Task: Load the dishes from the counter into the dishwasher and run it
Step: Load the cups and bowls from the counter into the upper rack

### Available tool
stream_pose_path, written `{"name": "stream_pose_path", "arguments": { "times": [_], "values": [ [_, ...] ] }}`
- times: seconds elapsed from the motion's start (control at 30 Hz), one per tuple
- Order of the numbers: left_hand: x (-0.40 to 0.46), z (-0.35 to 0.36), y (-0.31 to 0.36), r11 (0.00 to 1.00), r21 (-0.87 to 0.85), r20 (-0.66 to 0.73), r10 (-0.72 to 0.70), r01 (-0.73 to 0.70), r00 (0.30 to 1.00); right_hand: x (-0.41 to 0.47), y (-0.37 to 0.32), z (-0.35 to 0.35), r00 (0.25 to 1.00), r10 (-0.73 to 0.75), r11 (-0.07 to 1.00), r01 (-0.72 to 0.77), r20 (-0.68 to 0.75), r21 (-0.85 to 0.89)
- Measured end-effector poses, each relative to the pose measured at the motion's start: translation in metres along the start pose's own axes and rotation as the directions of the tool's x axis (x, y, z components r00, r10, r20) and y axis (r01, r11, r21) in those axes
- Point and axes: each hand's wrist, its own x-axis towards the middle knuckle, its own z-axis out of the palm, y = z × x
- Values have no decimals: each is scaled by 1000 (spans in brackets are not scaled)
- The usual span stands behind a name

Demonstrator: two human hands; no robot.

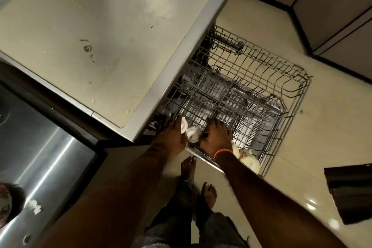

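Note:
The dishwasher's upper wire rack is pulled out over the floor below the counter. My left hand reaches into the rack's near corner and touches a white cup lying on its side. A second white cup lies between my hands. My right hand, with an orange band at the wrist, rests in the rack beside that cup; its fingers are hidden, so any hold is unclear. More white cups sit at the rack's near right corner.
A steel sink lies at the lower left, with a dish at its edge. My bare feet stand on the pale tiled floor. A dark object sits at the right. Cabinet doors line the far side.

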Motion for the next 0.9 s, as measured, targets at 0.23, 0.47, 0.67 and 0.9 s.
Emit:
{"name": "stream_pose_path", "arguments": {
  "times": [0.23, 0.47, 0.67, 0.9],
  "values": [
    [-54, -19, 20, 996, 5, -19, 94, -93, 995, -55, 8, -36, 994, -113, 992, 114, 10, -61],
    [-124, -39, 30, 985, 17, -184, 171, -170, 968, -102, -30, -67, 950, -308, 937, 294, -47, -191],
    [-184, -62, 10, 982, -19, -393, 167, -189, 904, -134, -74, -87, 861, -506, 824, 470, -40, -318],
    [-246, -92, -49, 992, -122, -560, -35, -40, 828, -151, -147, -100, 750, -660, 704, 599, -41, -380]
  ]
}}
